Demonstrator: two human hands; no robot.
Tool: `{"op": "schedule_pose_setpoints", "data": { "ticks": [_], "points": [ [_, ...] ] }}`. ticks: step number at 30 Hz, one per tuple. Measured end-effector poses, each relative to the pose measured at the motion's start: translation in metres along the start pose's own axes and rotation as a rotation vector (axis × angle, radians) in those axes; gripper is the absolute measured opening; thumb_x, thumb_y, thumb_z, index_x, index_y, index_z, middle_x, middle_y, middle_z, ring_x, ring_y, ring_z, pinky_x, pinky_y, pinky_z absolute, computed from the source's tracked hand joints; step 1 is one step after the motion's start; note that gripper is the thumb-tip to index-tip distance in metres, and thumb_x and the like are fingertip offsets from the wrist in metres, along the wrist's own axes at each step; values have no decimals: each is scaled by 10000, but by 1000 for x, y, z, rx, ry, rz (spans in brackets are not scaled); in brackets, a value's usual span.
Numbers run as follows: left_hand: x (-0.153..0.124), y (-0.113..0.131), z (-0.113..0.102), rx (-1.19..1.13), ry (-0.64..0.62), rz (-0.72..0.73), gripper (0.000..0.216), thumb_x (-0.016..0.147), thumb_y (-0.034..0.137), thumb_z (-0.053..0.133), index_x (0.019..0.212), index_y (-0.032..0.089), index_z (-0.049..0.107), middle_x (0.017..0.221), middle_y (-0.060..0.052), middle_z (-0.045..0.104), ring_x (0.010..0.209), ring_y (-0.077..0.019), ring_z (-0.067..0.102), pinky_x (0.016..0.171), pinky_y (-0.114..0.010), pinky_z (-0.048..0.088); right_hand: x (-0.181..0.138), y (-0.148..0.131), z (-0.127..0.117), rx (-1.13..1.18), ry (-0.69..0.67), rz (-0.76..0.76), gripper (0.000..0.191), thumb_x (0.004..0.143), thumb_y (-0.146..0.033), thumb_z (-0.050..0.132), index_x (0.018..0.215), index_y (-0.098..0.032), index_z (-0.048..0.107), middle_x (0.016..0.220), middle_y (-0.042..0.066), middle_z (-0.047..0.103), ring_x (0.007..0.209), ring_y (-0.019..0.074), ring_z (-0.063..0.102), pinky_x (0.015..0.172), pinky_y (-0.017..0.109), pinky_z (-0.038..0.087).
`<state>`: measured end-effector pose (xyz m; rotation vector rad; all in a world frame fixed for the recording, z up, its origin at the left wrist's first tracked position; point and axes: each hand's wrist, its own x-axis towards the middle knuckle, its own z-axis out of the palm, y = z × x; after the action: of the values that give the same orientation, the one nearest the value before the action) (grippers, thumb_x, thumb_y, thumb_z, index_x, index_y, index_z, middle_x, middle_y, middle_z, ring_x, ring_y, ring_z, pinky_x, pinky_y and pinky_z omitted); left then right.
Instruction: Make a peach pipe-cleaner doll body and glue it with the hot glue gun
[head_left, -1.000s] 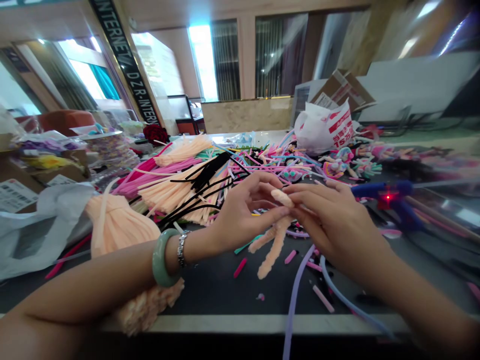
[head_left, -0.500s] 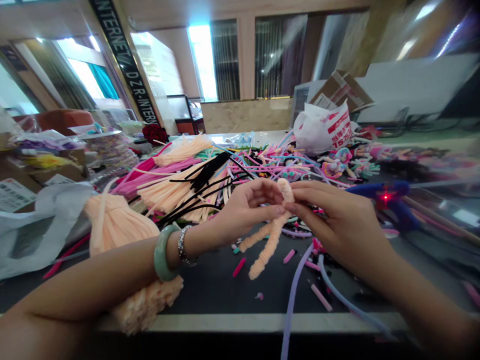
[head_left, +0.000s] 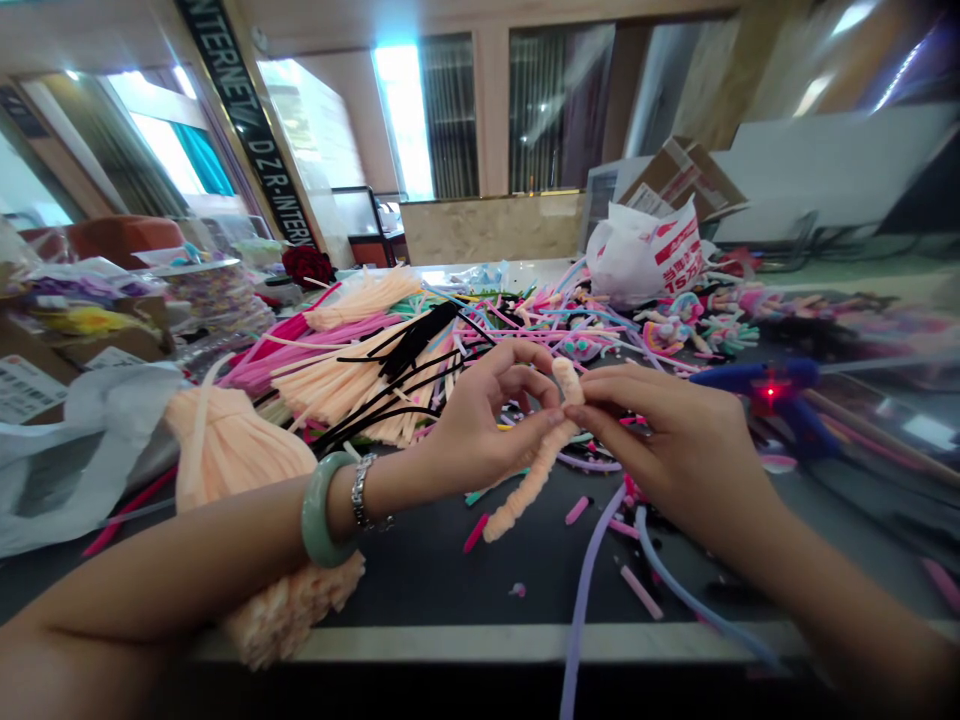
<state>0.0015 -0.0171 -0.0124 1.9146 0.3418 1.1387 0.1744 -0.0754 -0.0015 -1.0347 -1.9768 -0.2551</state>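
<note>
Between my two hands is a twisted peach pipe cleaner (head_left: 534, 478), its short top bent up and a long leg hanging down to the left. My right hand (head_left: 671, 430) pinches it just below the top with thumb and fingers. My left hand (head_left: 484, 415) is curled round from the other side, thumb tip and fingertips against the same joint. A second leg, if still there, is hidden behind my left hand. Under my left forearm lies a thick bundle of peach pipe cleaners (head_left: 232, 435). Small pink offcuts (head_left: 577, 510) lie below the hands.
Fanned peach stems (head_left: 322, 390) and black stems (head_left: 420, 340) lie behind. To the right rests a blue glue gun (head_left: 787, 385) with a red light. A purple stem (head_left: 585, 590) hangs over the table edge (head_left: 450, 643). At the back stands a white plastic bag (head_left: 637, 255).
The hanging leg has swung left and slightly up. The second leg, visible before, is now out of sight behind my left hand. My left fingers have arched a little more; my right hand barely moved.
</note>
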Motion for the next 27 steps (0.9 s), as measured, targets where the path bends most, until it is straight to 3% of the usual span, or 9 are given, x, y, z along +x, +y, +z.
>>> {"op": "schedule_pose_setpoints", "data": {
  "ticks": [9, 15, 20, 27],
  "points": [
    [-1, 5, 0, 66, 7, -51, 362, 769, 190, 673, 1071, 169, 475, 827, -26, 620, 763, -124, 610, 707, -244, 501, -2, -3, 3, -144, 99, -14, 21, 816, -142, 637, 815, -155, 620, 763, -1, 675, 662, 88, 615, 614, 186, 440],
    [1, 4, -2, 84, -19, -47, 116, 810, 252, 633, 834, 143, 600, 778, -17, 605, 724, -109, 576, 670, -222, 475, -4, -6, 5, -156, 94, -139, 56, 845, -108, 584, 823, -158, 573, 870, 44, 688, 815, 121, 650, 698, 200, 469],
    [4, 1, -1, 1, -2, -123, 129, 814, 251, 624, 774, 130, 602, 736, -10, 579, 691, -101, 564, 635, -211, 463, -3, -2, 4, -121, 36, -217, 74, 844, -82, 573, 848, -155, 573, 939, 48, 670, 862, 95, 639, 778, 179, 478],
    [5, 3, 0, -87, 13, -179, 125, 794, 207, 646, 731, 114, 590, 699, 7, 572, 664, -75, 561, 626, -181, 452, -2, 0, 3, -66, -24, -206, 89, 802, -124, 615, 871, -161, 572, 978, 74, 659, 933, 133, 635, 819, 219, 499]
  ]
}}
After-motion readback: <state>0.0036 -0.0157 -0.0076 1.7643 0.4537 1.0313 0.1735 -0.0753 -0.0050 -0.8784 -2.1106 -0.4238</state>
